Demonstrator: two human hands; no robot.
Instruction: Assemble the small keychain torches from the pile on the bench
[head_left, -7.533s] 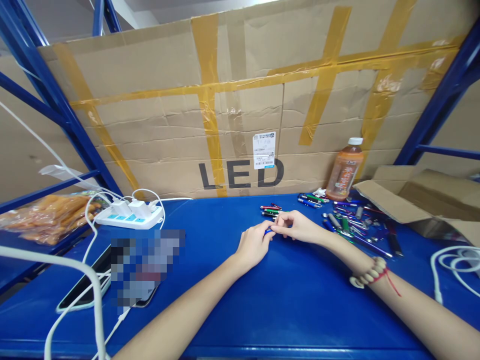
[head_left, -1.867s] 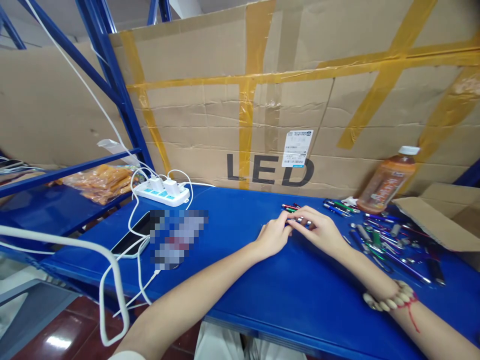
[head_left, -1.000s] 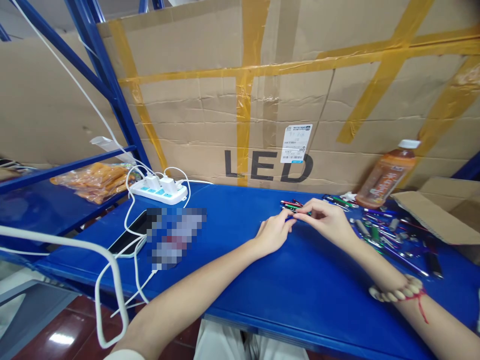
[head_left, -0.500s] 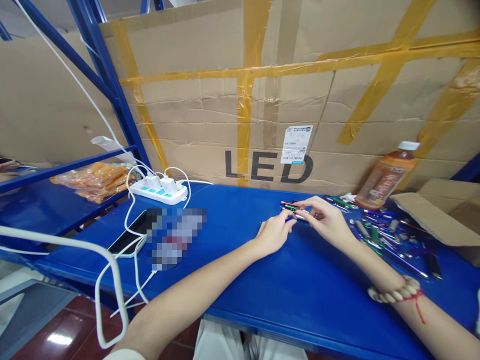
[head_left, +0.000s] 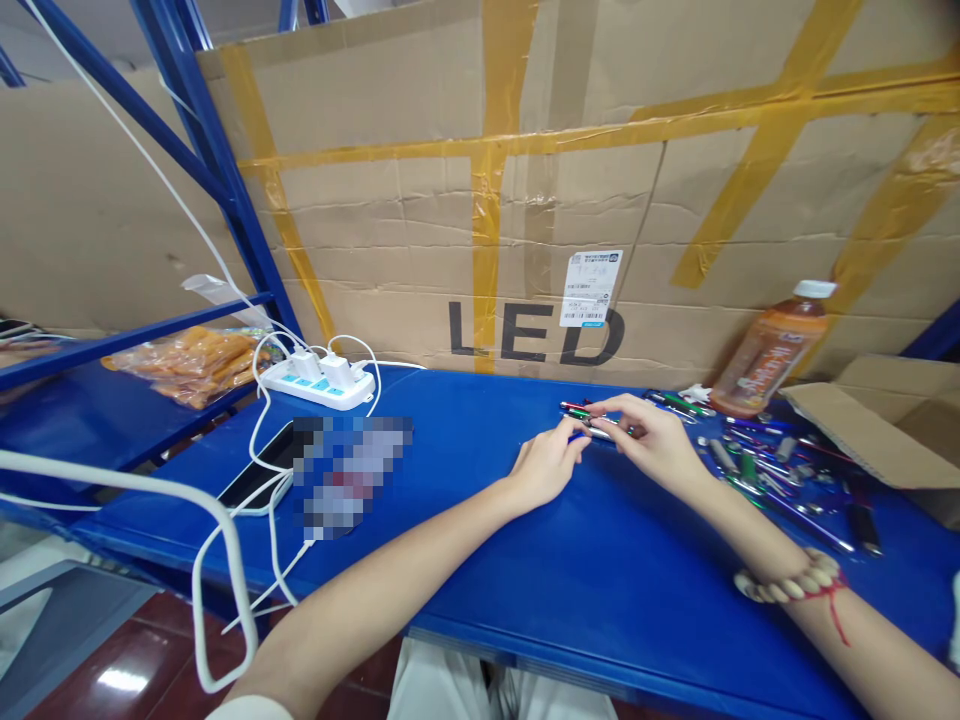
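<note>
Just right of the table's middle, my two hands meet over a small row of slim, shiny pen-like metal tubes (head_left: 574, 410), red, green, silver and blue. My left hand (head_left: 544, 466) is closed, its fingertips pressed on the left ends of the tubes. From the other side my right hand (head_left: 654, 440) pinches the same row between thumb and fingers, which hide much of it. A beaded bracelet (head_left: 795, 580) is on the right wrist. Beyond that hand lies a loose pile of similar coloured tubes and short metal parts (head_left: 750, 468).
A bottle of orange drink (head_left: 772, 350) and an open cardboard box (head_left: 885, 425) stand at the right of the blue table (head_left: 480, 560). A large carton (head_left: 390, 230) walls the back. On the left are a power strip (head_left: 319, 384), white cables and a phone (head_left: 262, 470).
Hardly anything differs. My hands stay on the tubes in the same place, and the view has shifted very slightly.
</note>
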